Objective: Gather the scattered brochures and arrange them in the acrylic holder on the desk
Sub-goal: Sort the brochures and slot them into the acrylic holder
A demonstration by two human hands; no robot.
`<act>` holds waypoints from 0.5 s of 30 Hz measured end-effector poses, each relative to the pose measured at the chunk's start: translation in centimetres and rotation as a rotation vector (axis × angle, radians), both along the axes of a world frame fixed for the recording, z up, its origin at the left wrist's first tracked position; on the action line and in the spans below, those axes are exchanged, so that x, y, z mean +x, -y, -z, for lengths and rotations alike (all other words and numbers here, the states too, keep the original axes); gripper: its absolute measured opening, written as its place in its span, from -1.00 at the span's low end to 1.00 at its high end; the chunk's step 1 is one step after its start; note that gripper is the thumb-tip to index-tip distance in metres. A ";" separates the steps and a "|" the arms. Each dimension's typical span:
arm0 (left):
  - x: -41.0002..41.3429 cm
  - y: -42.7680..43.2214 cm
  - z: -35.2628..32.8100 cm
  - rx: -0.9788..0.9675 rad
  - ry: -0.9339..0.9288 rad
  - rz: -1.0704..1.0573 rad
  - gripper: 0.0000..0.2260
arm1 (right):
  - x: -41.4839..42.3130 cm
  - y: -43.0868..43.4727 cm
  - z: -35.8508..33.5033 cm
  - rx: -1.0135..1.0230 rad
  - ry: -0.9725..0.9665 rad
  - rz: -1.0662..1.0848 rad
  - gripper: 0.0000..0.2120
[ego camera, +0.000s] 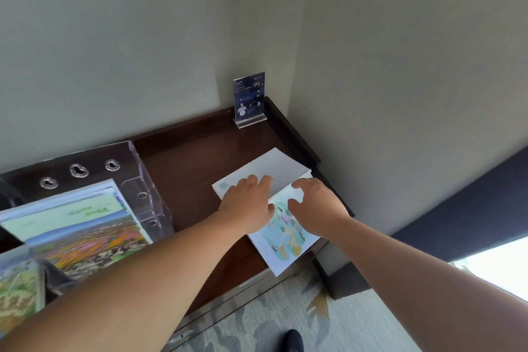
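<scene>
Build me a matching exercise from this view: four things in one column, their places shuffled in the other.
Things:
1. acrylic holder
2. blue sign stand
3. map brochure
4. black shoe

Places:
A. on the carpet
B. back corner of the desk
C. under the left hand and right hand
D. left end of the desk

Pairs: 1-D, 2-B, 3-C, 4-A.

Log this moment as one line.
left hand flat on brochure | right hand at its fold, grip unclear | holder has brochures | sign in desk corner
</scene>
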State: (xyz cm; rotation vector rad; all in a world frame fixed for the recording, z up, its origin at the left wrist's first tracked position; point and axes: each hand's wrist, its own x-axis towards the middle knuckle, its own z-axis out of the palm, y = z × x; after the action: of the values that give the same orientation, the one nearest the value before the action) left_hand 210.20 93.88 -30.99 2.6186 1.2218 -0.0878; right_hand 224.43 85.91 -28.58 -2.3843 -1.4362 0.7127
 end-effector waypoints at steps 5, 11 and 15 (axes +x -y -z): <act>3.7 -1.8 3.7 -0.040 -0.206 -0.131 -0.31 | 3.8 -1.3 2.2 -0.014 -0.005 -0.122 -0.57; 4.6 -1.2 6.7 0.073 -0.158 -0.168 -0.52 | 7.2 -2.7 3.3 -0.043 0.002 -0.215 -0.57; 4.5 -2.0 5.6 0.104 -0.033 -0.198 -0.64 | 7.4 -4.2 3.0 0.002 -0.029 -0.225 -0.51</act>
State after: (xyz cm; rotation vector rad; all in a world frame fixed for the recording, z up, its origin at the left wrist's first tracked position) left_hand 214.70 95.87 -36.58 2.5748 1.5280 -0.0322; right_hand 231.82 90.09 -31.61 -2.2227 -1.7098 0.7935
